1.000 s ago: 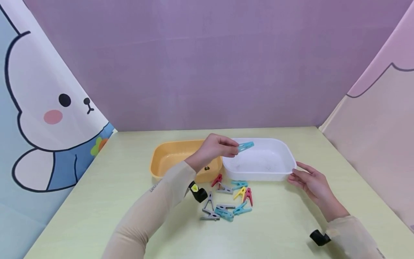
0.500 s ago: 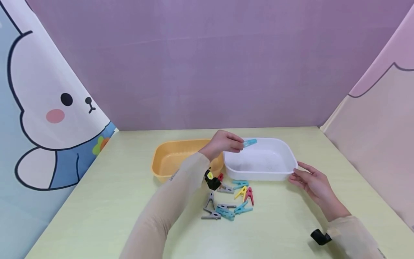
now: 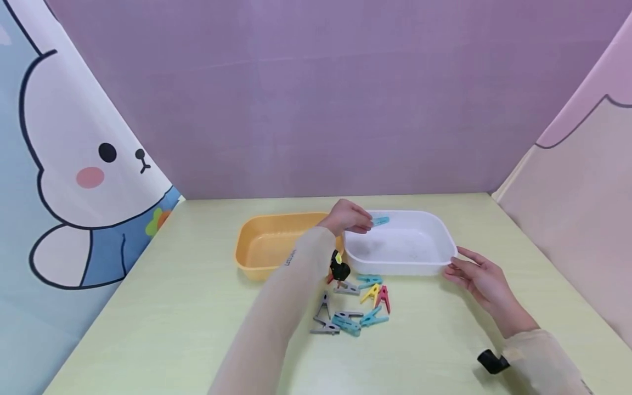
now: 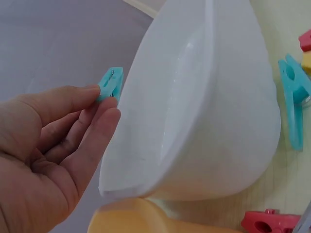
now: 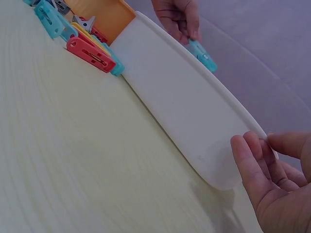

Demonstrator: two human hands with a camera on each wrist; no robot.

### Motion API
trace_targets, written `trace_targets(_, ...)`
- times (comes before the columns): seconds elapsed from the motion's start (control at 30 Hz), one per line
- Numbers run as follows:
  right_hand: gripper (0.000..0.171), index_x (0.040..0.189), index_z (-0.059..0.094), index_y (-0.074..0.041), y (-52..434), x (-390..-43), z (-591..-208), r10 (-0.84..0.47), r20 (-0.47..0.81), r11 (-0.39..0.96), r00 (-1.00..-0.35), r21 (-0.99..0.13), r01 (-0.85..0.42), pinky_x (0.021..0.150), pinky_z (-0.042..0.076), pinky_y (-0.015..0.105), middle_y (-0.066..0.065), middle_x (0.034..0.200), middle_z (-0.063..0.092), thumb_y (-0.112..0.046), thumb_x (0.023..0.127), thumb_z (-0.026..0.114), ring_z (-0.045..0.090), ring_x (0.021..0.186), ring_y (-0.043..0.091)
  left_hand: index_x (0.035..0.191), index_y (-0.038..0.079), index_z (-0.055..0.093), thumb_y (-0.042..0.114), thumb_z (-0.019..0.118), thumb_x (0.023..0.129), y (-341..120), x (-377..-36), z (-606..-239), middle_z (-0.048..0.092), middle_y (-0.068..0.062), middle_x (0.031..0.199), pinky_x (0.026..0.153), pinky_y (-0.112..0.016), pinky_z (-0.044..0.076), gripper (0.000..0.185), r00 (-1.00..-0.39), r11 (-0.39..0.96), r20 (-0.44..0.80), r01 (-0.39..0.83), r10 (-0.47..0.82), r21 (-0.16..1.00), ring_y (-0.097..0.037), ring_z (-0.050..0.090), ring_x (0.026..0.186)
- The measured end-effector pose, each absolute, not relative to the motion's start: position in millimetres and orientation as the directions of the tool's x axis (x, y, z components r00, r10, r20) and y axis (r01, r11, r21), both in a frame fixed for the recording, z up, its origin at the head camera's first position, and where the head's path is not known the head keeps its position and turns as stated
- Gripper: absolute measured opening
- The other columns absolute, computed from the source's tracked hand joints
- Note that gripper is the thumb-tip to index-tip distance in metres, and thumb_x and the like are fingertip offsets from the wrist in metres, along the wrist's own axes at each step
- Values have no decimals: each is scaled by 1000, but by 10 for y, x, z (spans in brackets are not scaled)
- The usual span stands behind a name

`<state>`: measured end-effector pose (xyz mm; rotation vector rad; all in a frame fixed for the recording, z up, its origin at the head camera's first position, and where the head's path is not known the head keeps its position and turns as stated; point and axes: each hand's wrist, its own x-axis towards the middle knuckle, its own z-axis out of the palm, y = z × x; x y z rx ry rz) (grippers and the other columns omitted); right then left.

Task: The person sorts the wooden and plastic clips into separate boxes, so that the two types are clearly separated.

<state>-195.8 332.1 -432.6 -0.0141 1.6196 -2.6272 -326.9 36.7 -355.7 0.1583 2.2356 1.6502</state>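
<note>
My left hand point(image 3: 349, 217) pinches a teal clothespin point(image 4: 112, 83) between thumb and fingertips, over the back left of the white basin point(image 3: 402, 267). In the right wrist view that clothespin shows just beyond the basin's long rim. At the basin's right front corner, my right hand point(image 3: 481, 280) holds the rim, thumb on top and fingers along the outer wall point(image 5: 175, 97). Several loose clothespins lie on the table in front of the basins: teal ones point(image 3: 374, 317), grey ones point(image 3: 326, 327), a yellow one point(image 3: 370, 293) and red ones, of which one point(image 3: 383, 299) stands out at the right.
An orange basin point(image 3: 247, 270) stands against the left side of the white one, partly behind my left forearm. A purple backdrop point(image 3: 316, 109) rises behind the pale table point(image 3: 163, 307). Printed panels flank it on both sides.
My left hand has moved right, carrying the teal clothespin farther over the white basin, then lowered it slightly. The right hand stays at the rim. The head view has shifted a little.
</note>
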Motion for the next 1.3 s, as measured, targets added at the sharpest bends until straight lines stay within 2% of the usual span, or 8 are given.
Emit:
trace_targets(0.2,31,105,72,-16,3329,-1960,-4315,-53,-22,-446,-998,-894,44,75,61,30,11,85,72,7,99,53,72,77,19,97,-6,73,-5,77,83,421,-3282,-3634,72,-13,85,71,-32,62,15,-952,364,-231,-146,200,920,-24,71,75)
trace_targets(0.3,31,105,72,-16,3322,-1960,-4319,-59,-27,-449,-998,-892,51,75,61,31,12,85,72,7,99,52,72,77,19,98,-6,73,-6,78,81,439,-3296,-3689,71,-12,82,68,-31,62,18,-950,392,-256,-170,178,904,-21,70,70)
trace_targets(0.5,32,105,72,-16,3323,-1950,-4330,-59,-16,-451,-998,-892,41,75,61,31,13,85,72,8,99,52,73,77,19,99,-8,73,-8,78,80,480,-3347,-3764,71,-13,78,59,-28,60,20,-942,465,-257,-133,215,876,-21,70,66)
trace_targets(0.97,32,105,72,-14,3320,-1937,-4333,-55,-13,-456,-998,-889,37,75,61,31,12,85,72,9,99,51,73,77,20,89,-4,74,-9,76,81,613,-3258,-3805,67,-8,76,54,-23,57,10,-911,689,-256,41,322,723,-17,66,61)
trace_targets(1.3,32,106,72,-15,3309,-1936,-4337,-55,-15,-448,-998,-893,38,75,61,31,13,85,72,8,100,50,73,77,20,92,-4,74,-7,76,82,599,-3236,-3788,67,-8,75,55,-23,57,11,-903,701,-267,51,337,711,-17,65,61)
